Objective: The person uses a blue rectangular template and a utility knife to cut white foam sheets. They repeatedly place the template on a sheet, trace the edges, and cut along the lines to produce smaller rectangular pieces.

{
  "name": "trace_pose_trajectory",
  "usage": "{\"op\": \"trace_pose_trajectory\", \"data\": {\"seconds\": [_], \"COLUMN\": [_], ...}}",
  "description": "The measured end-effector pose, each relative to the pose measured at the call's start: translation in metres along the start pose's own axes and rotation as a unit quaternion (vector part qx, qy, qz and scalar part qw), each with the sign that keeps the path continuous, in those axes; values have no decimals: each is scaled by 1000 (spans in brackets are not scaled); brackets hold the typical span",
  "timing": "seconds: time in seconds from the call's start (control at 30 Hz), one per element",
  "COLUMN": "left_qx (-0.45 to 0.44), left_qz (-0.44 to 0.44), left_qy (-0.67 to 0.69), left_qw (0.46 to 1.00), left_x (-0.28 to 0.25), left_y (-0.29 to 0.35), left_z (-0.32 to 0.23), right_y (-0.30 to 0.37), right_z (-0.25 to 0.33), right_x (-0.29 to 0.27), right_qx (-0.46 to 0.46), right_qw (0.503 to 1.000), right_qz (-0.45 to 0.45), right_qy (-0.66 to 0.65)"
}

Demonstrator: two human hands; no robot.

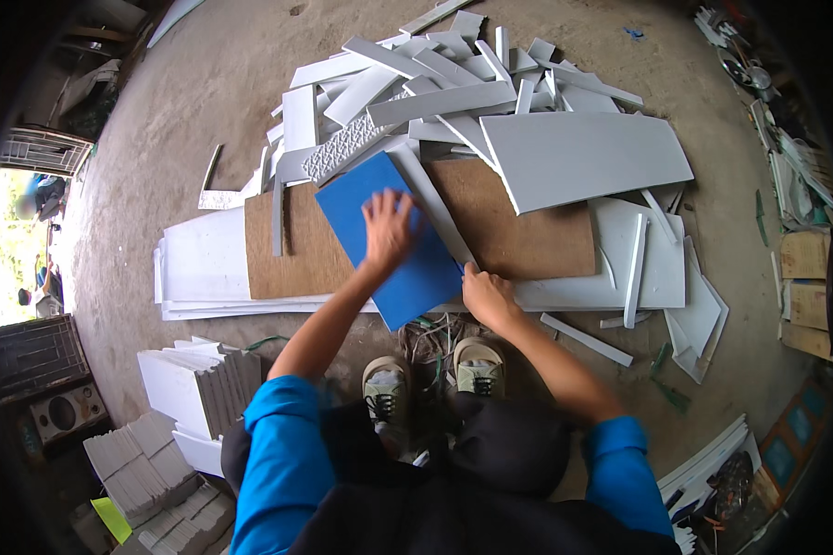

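A flat blue rectangular panel (pixel 361 199) lies aslant on a brown wooden board (pixel 287 250). Spread over the panel's middle, with slightly blurred fingers, is my left hand (pixel 389 227). Along the panel's upper right edge runs a narrow white foam strip (pixel 432 208). My right hand (pixel 489 294) is closed at the strip's near end, beside the panel's right corner. Whatever its fingers hold is hidden. Under the wooden board lie large white sheets (pixel 204 254), sticking out on both sides.
Beyond the board rises a heap of white foam offcuts (pixel 444 97), with a large white piece (pixel 583 157) overlapping the board at right. Stacked white blocks (pixel 190 388) stand by my left side. Loose strips (pixel 588 339) and green scraps (pixel 671 396) lie on the concrete floor (pixel 157 157).
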State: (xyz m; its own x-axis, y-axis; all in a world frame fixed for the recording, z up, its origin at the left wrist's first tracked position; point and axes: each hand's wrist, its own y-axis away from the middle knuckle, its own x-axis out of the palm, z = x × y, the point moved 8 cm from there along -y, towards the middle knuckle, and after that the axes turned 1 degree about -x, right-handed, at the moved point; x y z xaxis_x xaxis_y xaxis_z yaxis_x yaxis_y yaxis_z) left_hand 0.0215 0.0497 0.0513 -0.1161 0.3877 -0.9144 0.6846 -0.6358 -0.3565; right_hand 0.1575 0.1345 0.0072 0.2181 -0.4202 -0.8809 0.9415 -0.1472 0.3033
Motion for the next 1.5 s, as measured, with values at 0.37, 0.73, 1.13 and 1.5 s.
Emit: {"op": "trace_pose_trajectory", "data": {"seconds": [0.37, 0.73, 1.13, 1.5], "left_qx": [18, -3, -4, 7], "left_qz": [108, 95, 79, 80], "left_qy": [41, 44, 52, 95], "left_qw": [993, 995, 996, 992], "left_x": [4, 6, 4, 2], "left_y": [59, 51, 44, 27], "left_z": [-43, -40, -37, -42], "right_y": [-34, -11, 19, -94], "right_z": [7, -2, -28, -8], "right_x": [-19, -14, -7, -30], "right_qx": [-19, 1, -8, 17], "right_qw": [999, 1000, 1000, 936], "right_qz": [-37, -4, -2, -219], "right_qy": [-23, 0, -23, -275]}}
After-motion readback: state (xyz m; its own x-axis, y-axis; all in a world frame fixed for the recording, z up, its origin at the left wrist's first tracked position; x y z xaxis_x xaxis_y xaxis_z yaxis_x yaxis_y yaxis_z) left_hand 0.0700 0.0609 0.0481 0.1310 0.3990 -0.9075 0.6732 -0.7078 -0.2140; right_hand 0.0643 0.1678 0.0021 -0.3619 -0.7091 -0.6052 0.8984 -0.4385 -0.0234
